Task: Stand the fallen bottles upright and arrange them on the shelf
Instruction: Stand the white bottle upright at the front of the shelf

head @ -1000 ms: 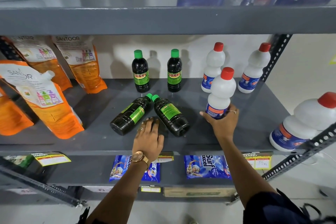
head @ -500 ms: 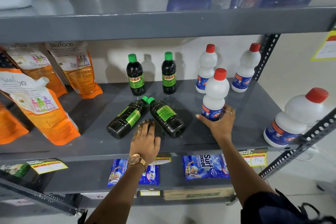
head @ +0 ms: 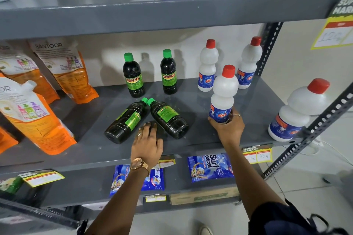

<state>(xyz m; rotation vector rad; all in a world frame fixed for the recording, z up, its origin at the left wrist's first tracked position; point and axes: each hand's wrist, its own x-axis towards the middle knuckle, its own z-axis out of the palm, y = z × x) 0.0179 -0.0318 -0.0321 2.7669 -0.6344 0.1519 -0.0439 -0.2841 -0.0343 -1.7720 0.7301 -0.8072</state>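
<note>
Grey metal shelf (head: 191,150) carries the stock. Two dark green-capped bottles (head: 127,118) lie on their sides near the front edge, caps touching; two identical bottles (head: 133,76) stand upright behind them. Left hand (head: 148,144) rests flat between the fallen pair, fingers (head: 147,127) released. Right hand (head: 228,129) grasps the base of an upright white red-capped bottle (head: 223,94).

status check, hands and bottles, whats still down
Right hand grips an upright white bottle at its base. Left hand flat on the shelf, empty. Two dark bottles lie fallen, caps touching. Nothing in the way.
</note>
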